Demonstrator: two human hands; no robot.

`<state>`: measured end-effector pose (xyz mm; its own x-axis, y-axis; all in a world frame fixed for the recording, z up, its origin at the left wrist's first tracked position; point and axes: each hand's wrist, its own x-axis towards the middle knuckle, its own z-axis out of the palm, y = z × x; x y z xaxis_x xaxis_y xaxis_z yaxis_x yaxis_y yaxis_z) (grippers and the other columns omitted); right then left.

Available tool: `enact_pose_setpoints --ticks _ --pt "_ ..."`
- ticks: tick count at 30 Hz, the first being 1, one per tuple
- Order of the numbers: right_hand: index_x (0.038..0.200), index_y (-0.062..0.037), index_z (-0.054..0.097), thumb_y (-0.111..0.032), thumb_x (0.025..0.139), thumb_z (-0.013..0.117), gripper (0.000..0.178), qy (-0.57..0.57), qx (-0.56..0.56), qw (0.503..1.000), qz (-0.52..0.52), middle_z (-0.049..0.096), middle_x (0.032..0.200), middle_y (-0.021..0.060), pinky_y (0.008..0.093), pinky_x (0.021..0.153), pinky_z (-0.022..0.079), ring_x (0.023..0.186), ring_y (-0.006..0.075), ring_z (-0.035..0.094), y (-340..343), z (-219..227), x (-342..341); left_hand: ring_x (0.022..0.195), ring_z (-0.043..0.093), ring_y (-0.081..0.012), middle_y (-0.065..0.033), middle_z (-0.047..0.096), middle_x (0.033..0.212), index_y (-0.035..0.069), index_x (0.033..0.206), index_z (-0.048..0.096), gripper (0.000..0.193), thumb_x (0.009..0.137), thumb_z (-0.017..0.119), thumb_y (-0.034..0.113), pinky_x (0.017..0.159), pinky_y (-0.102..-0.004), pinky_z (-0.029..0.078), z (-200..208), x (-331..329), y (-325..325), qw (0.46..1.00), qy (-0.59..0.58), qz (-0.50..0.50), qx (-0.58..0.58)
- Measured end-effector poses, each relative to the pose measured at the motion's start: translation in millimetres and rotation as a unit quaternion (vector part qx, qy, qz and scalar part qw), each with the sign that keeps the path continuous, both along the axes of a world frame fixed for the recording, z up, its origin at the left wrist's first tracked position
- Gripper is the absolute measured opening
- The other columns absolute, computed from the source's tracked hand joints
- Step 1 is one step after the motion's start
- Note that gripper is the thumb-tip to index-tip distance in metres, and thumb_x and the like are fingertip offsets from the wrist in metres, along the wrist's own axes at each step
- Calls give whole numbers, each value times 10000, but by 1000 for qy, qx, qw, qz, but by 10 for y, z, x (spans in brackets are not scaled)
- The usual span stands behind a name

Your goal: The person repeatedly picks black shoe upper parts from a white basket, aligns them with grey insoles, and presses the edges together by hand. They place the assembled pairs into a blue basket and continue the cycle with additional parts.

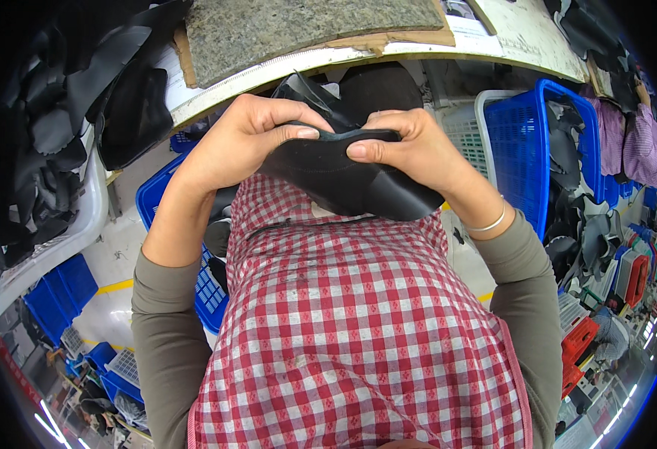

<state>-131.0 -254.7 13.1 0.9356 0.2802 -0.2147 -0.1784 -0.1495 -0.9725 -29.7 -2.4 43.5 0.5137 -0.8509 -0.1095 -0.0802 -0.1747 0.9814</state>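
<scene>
A black leather shoe upper piece (336, 176) hangs between my two hands, in front of the red checked apron. My left hand (250, 138) pinches its upper edge at the left, thumb on the near face and fingers behind. At the right end of the same edge, my right hand (411, 146) grips it with the thumb pressed on the near face. The edge dips between the two thumbs, and a stitched line runs across the piece below. Part of each hand's fingers is hidden behind the leather.
Ahead is a white worktable (493, 41) bearing a grey stone slab (306, 30). Black leather pieces fill a white basket (81, 224) on the left. A blue crate (519, 142) stands at the right, another blue crate (160, 187) by my left forearm. Another person's purple sleeve (646, 146) shows far right.
</scene>
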Motion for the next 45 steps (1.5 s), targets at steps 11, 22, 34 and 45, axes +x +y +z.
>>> enact_pose_setpoints --ticks 11,22,34,45 --pt "973 -66 797 -289 868 828 248 -254 -184 940 133 711 826 115 373 711 528 787 305 679 -35 220 186 960 711 -133 -78 778 1014 -30 1122 764 192 963 663 6 889 -281 549 106 201 36 993 -38 -109 26" --pt "917 -31 766 -305 912 805 276 -65 -175 981 60 719 826 143 381 677 532 758 286 699 45 240 182 1054 602 -113 -53 632 1108 -4 1305 540 493 876 779 -30 954 -274 486 234 -333 90 969 -55 195 142" --pt "938 13 562 -399 992 672 430 -256 -263 921 128 655 816 241 513 681 524 813 453 669 274 364 328 931 562 -117 -34 562 968 24 1466 429 682 874 749 -86 888 -269 475 180 -520 59 963 -95 245 60" --pt "959 -5 583 -346 994 672 354 -267 -245 923 129 670 833 202 492 684 524 812 424 674 253 366 298 978 615 -107 -24 660 1024 -1 1213 631 373 880 799 16 922 -279 505 86 -403 104 970 -22 237 44"
